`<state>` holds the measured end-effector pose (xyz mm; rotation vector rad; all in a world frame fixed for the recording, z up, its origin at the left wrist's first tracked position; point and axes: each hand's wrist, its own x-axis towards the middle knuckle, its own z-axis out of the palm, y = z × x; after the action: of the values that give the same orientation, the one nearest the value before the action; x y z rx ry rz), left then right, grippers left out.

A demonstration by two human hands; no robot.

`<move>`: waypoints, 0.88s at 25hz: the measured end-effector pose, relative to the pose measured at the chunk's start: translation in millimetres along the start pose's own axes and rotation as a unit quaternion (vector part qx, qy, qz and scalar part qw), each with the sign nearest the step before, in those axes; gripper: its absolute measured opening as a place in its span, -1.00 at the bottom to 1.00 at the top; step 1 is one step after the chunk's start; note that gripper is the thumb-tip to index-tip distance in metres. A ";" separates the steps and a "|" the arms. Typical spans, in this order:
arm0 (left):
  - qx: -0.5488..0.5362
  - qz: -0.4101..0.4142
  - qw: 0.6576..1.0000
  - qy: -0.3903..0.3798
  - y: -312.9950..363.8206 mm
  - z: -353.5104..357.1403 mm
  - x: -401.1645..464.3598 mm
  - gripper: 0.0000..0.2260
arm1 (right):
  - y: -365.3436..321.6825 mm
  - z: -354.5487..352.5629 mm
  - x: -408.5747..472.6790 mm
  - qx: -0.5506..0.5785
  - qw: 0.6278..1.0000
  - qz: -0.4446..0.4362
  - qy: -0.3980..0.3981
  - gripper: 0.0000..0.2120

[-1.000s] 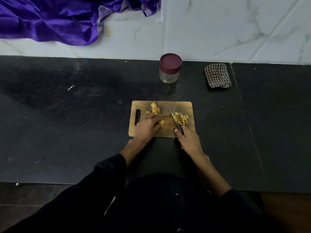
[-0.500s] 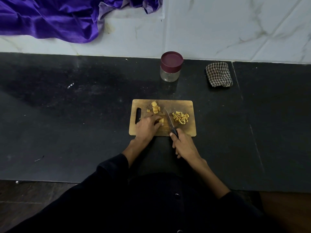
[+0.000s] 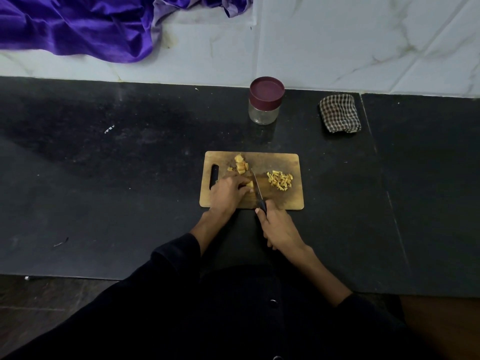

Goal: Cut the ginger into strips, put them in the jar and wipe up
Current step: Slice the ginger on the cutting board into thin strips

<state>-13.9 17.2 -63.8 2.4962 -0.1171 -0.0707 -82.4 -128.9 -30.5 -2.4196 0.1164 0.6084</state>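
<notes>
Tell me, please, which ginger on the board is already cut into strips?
The right-hand pile, thin slivers lying beyond the knife; the back chunks remain thick.

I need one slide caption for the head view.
Left hand holds ginger piece on cutting board; right hand slices with knife.

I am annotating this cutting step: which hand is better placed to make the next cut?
The right hand: it grips the knife, whose blade lies beside the ginger piece that the left hand holds on the cutting board.
</notes>
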 end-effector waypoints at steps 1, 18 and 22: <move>0.000 -0.002 1.000 -0.001 -1.1 0.2 0.6 -0.79 | -0.9 1.3 0.2 -0.009 1.000 -0.001 -0.002 -0.77; 0.008 0.022 1.000 -0.010 -3.7 0.9 -2.1 -0.78 | -19.5 0.7 5.1 -0.088 0.993 0.058 -0.048 -0.76; 0.002 0.022 1.000 -0.011 -4.5 1.6 0.2 -0.79 | -7.7 5.4 -9.7 -0.102 0.992 0.055 -0.057 -0.76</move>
<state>-13.6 19.8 -67.8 2.4951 -0.1814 -0.0800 -91.4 -120.2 -25.6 -2.5809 0.1449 0.8443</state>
